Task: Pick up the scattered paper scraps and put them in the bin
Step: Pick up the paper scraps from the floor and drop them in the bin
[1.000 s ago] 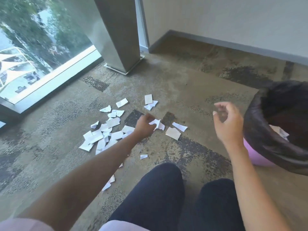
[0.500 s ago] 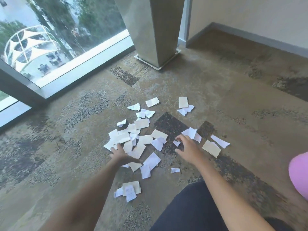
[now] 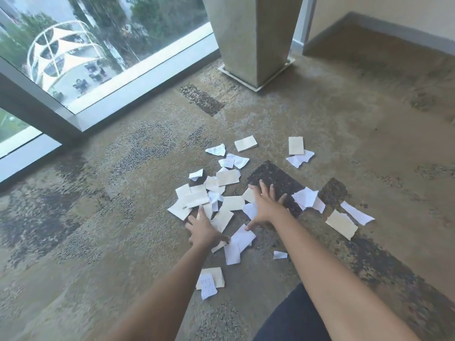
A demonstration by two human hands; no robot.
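Note:
Several white and cream paper scraps [image 3: 227,177] lie scattered on the patterned carpet [image 3: 98,217] in front of me. My left hand [image 3: 203,230] rests flat, fingers spread, on the near edge of the main pile. My right hand [image 3: 264,204] lies flat with fingers apart over scraps just right of that pile. Neither hand holds anything. More scraps lie to the right [image 3: 341,223], farther back [image 3: 295,145] and close to me [image 3: 210,279]. The bin is out of view.
A square concrete column [image 3: 253,38] stands on the carpet at the back. A floor-level window with a wide sill [image 3: 138,82] runs along the left. A wall with a dark skirting board [image 3: 394,30] closes the back right. My dark-trousered knee [image 3: 290,316] is at bottom right.
The view swung left, so the bin left the frame. My left hand let go of a scrap and dropped back to the pile; my right hand came from the bin onto the scraps.

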